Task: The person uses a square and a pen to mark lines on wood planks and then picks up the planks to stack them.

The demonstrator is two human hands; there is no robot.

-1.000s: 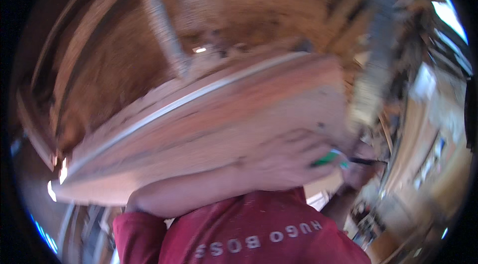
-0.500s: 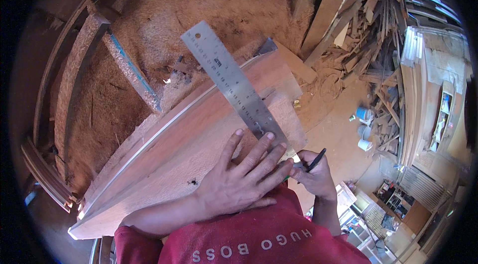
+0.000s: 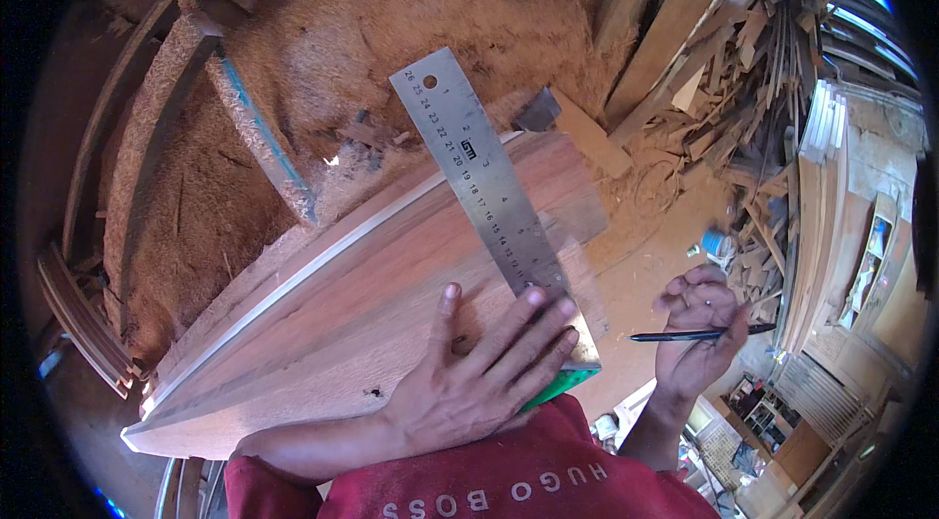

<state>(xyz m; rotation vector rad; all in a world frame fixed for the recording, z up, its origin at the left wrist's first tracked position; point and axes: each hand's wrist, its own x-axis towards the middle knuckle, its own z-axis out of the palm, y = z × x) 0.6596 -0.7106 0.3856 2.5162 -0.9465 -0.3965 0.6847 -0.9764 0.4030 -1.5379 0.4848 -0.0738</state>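
Left hand (image 3: pixel 465 367): It lies palm down, and I see its fingers spread; one rests apart on the wooden board (image 3: pixel 323 362), and others are upon the near part of the steel blade (image 3: pixel 479 177).
Right hand (image 3: pixel 699 333): It is held up beyond the right end of the board, well apart from it. The fingers are bent inward, pinching a black pen (image 3: pixel 675 335), which lies almost level.
Square: The blade goes slantwise across the board and over the pale strip (image 3: pixel 323 263) along its far side; the end with the hole reaches past this strip. The green handle (image 3: pixel 562 384) is at the near end, close to the maroon shirt (image 3: pixel 469 465).
Behind the board: A large heap of sawdust (image 3: pixel 323 0) is there, with a dusty beam (image 3: pixel 256 128) leaning on it.
To the right: Scrap wood (image 3: pixel 729 79) is piled up, and near it stands a blue bucket (image 3: pixel 719 244).
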